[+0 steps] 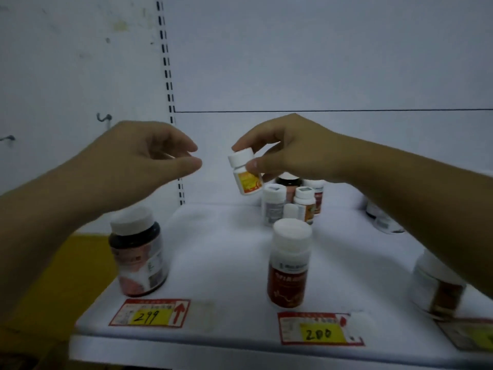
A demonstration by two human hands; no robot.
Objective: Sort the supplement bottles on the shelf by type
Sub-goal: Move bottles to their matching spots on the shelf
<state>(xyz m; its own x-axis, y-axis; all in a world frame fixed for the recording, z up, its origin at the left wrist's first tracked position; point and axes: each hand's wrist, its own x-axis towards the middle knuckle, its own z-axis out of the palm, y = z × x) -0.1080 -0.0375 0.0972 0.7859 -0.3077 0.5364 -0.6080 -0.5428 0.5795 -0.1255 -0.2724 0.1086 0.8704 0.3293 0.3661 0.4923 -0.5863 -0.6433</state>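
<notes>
Small bottle lifted above the shelf [213,263]
Right hand [290,148] pinches a small white yellow-labelled bottle [245,174]; left hand [141,156] is empty, fingers apart

I see 1 small white bottle [245,174] with a yellow label tilted in the air, above a cluster of capped bottles [292,202] standing at the shelf [226,249] back.

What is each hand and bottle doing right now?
right hand: holding the small white bottle
small white bottle: lifted, tilted, cap on
left hand: empty, fingers curled, open
dark bottle: standing on the shelf, capped
red bottle: standing, capped
back bottles: standing clustered
</notes>
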